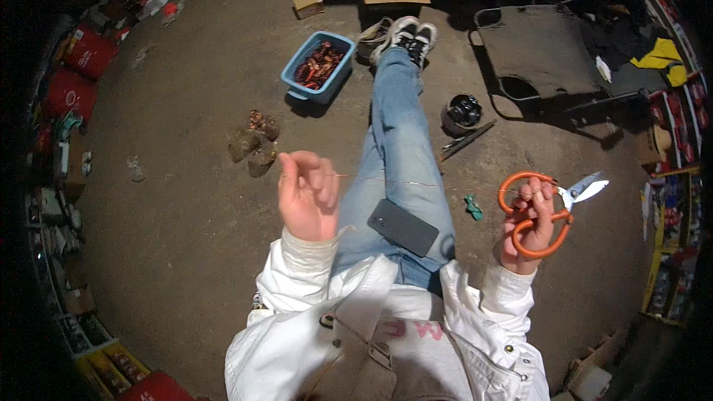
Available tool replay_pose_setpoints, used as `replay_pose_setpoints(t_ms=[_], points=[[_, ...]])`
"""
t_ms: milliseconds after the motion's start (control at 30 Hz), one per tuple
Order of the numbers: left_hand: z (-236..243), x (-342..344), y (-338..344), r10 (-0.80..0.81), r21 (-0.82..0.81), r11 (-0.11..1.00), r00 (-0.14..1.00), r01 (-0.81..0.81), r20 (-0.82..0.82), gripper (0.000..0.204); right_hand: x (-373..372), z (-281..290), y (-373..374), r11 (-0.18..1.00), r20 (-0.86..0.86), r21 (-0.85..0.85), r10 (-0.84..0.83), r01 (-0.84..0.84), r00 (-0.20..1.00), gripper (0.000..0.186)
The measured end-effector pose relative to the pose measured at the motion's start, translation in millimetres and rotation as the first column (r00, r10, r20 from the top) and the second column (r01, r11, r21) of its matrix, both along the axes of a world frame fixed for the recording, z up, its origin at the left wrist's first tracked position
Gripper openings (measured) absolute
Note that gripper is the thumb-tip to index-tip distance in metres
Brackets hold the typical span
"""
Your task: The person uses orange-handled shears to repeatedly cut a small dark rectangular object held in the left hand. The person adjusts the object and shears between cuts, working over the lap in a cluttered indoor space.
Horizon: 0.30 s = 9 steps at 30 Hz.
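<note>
Above the outstretched jeans leg point(401, 156) I see a thin wire point(416, 183) running side to side: my left hand point(307, 197) pinches its left end, while my right hand point(529, 226), fingers clamped through orange-handled scissors point(546, 208) (blades parted), sits at its right end.

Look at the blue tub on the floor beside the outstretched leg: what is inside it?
The blue tub holds a heap of small reddish and dark pieces, too small to identify. The heap covers the bottom of the tub, so anything beneath it is hidden.
</note>
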State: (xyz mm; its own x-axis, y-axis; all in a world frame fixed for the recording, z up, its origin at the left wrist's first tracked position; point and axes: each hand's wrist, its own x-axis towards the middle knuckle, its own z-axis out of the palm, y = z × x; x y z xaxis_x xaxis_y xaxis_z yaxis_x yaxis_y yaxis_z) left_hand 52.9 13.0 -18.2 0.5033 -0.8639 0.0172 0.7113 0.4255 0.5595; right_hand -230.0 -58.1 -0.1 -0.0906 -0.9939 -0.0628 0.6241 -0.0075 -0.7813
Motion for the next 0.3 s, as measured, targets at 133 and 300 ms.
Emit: replay_pose_setpoints(t_ms=[133, 300], points=[[2.7, 3.7, 0.3, 0.05, -0.001, 0.999, 0.999, -0.05, -0.011, 0.041, -8.7, -4.8, -2.5, 0.999, 0.046, 0.025, -0.024, 0.023, 0.999, 0.019], [-0.9, 13.6, 5.1, 0.104, -0.02, 0.994, 0.995, -0.104, 0.004, 0.035, -35.5, -22.7, -9.1, 0.99, 0.075, -0.12, 0.088, -0.078, 0.993, 0.019]])
